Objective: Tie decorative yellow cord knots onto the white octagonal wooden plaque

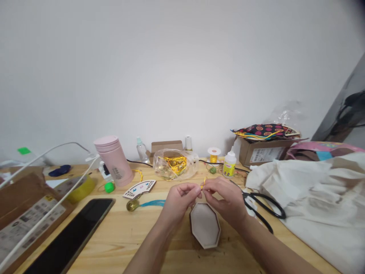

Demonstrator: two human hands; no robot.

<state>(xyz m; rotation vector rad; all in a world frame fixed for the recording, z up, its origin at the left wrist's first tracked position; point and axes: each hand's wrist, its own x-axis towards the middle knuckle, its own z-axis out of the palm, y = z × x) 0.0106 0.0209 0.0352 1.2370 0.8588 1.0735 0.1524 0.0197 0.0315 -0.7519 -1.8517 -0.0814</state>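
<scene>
Between my two hands a short yellow cord (204, 182) is pinched, its upper end poking up. My left hand (181, 198) closes thumb and finger on it from the left. From the right, my right hand (225, 196) grips the same cord with its fingertips. Just below the hands lies a shallow octagonal tray (205, 224) with a pale inside. Left of my left hand, a fan-shaped wooden piece (140, 189) with cut-outs lies by a blue tassel (152, 203) and a round brass-coloured piece (132, 205).
Black-handled scissors (264, 205) lie right of my right hand, beside white cloth (308, 198). Behind stand a glue bottle (229, 165), a yellow thread spool (213, 155) and a clear bag of yellow cords (175, 163). Left are a pink tumbler (114, 160), a phone (74, 236) and a cardboard box (28, 217).
</scene>
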